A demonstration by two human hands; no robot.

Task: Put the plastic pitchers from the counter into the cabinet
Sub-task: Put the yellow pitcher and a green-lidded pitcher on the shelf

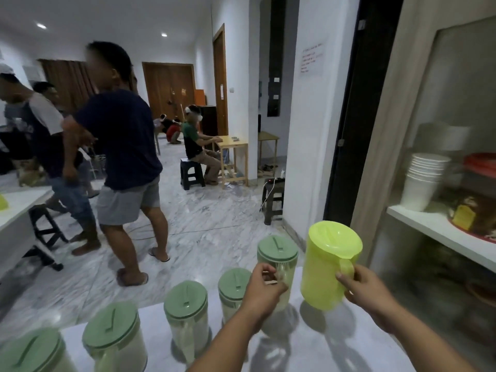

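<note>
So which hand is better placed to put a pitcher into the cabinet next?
Right. The right hand already holds the yellow pitcher by its handle, lifted nearest the cabinet shelf; the left hand is on a green-lidded pitcher.

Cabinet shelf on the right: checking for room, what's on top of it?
On the white cabinet shelf: a stack of white paper cups and a blurred brown item with a yellow tag. Further right is out of frame.

Lime-yellow pitcher [326, 267] at 3 o'clock; five clear pitchers [186, 315] with sage-green lids [277, 247] run toward 8 o'clock on the glossy white surface [308, 345]. Grey-veined white marble floor [209, 224].
</note>
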